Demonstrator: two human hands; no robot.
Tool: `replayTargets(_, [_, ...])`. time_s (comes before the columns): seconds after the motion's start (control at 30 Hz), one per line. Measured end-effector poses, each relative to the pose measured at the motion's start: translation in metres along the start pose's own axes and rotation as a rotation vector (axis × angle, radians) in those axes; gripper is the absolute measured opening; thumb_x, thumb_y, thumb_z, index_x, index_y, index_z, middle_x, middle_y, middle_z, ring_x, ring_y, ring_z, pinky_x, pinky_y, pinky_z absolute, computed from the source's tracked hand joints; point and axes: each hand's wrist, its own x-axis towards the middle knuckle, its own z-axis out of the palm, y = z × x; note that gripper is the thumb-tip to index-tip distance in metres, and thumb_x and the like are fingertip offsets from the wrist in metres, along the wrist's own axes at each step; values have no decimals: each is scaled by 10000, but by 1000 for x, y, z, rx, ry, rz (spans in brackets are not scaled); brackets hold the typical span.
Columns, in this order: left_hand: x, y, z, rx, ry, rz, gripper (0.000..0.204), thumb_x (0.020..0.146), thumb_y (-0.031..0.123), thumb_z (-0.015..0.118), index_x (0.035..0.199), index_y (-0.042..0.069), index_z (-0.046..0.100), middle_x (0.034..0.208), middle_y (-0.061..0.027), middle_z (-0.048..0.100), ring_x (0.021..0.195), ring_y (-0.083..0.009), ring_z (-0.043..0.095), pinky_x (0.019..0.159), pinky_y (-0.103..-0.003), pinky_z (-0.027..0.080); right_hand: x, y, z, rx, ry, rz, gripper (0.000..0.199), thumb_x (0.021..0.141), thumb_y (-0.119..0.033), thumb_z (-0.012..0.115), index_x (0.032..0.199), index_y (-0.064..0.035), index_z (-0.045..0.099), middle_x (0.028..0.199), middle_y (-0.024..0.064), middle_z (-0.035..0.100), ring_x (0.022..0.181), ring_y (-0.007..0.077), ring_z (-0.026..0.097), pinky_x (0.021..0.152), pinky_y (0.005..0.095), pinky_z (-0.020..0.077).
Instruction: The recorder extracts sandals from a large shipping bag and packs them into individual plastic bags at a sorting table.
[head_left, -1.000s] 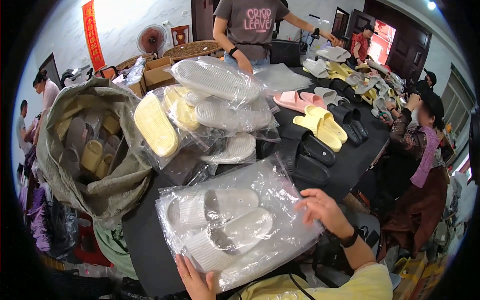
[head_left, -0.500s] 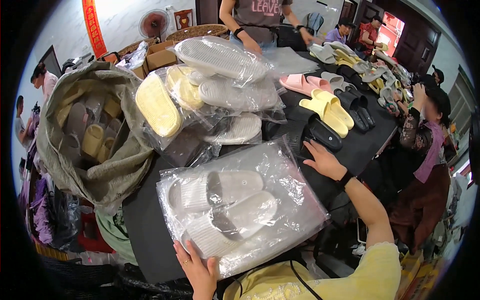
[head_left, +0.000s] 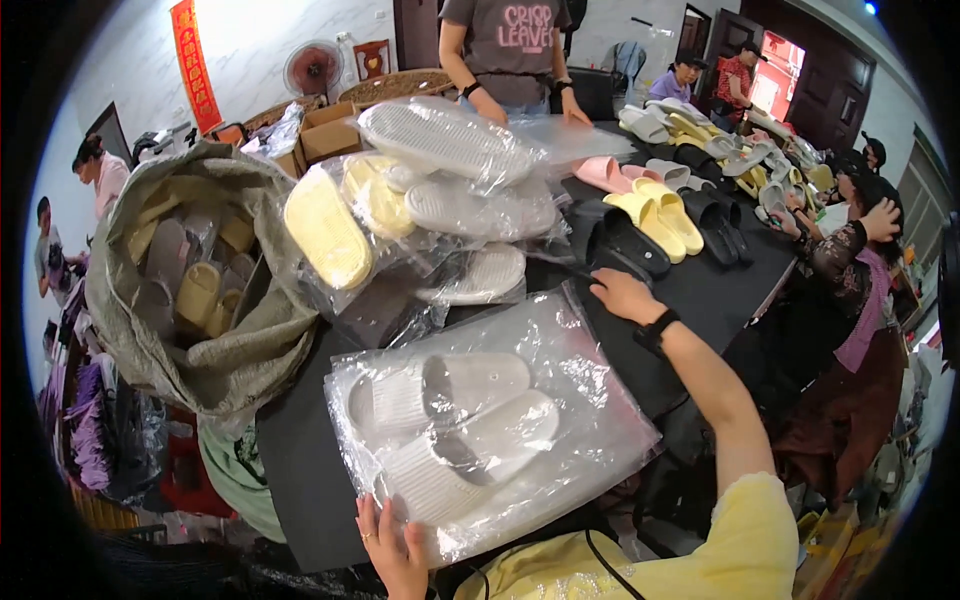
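Bagged light-gray slippers point(head_left: 490, 380), your left hand point(head_left: 393, 545) spread at their near edge, your right hand point(head_left: 627, 298) outstretched, palm down, grasp unclear.

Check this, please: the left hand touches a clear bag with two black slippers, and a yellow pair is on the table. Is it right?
The colour is wrong: the head view shows the left hand touching a clear bag with two pale grey slippers, not black.

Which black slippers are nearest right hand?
The black slippers left of the yellow pair, by the right hand; the black pair right of yellow lies farther off.
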Motion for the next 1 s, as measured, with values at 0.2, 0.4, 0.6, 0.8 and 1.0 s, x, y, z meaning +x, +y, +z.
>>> replayTargets(0.2, [9, 21, -11, -116, -67, -194, 639, 888, 272, 505, 1371, -48, 236, 1428, -222, 259, 1347, -398, 181, 1071, -510, 156, -55, -51, -53, 376, 43, -111, 230, 851, -175, 572, 978, 11, 618, 863, 141, 647, 764, 227, 637, 695, 305, 492])
replayTargets(0.4, [10, 18, -3, 94, -205, -125, 673, 897, 289, 490, 1391, -47, 179, 1455, -238, 175, 1352, -405, 150, 1080, -516, 128, -80, -82, -54, 791, -526, 79, 448, 966, -381, 384, 1126, -4, 565, 926, 108, 644, 684, 151, 589, 617, 287, 495])
replayTargets(0.6, [5, 10, 4, 176, -216, -121, 736, 905, 467, 409, 1390, -44, 195, 1455, -244, 165, 1350, -400, 158, 1073, -515, 149, -66, -116, -63, 1507, -894, 294, 565, 967, -433, 301, 1197, 40, 506, 1088, 208, 595, 773, 222, 629, 634, 265, 515])
replayTargets(0.8, [5, 11, 4, 184, -196, -151, 762, 888, 497, 417, 1390, -37, 209, 1447, -237, 194, 1342, -388, 190, 1070, -505, 162, -64, -129, -64, 1331, -618, -29, 378, 956, -240, 392, 1205, 21, 508, 999, 160, 643, 761, 187, 635, 638, 271, 505])
replayTargets(1.0, [9, 13, 1, 146, -200, -123, 739, 867, 374, 517, 1393, -35, 198, 1438, -234, 217, 1346, -398, 179, 1076, -506, 160, -76, -111, -23, 1528, -795, 79, 357, 933, -230, 470, 1212, -11, 511, 1157, 140, 588, 931, 227, 606, 825, 334, 478])
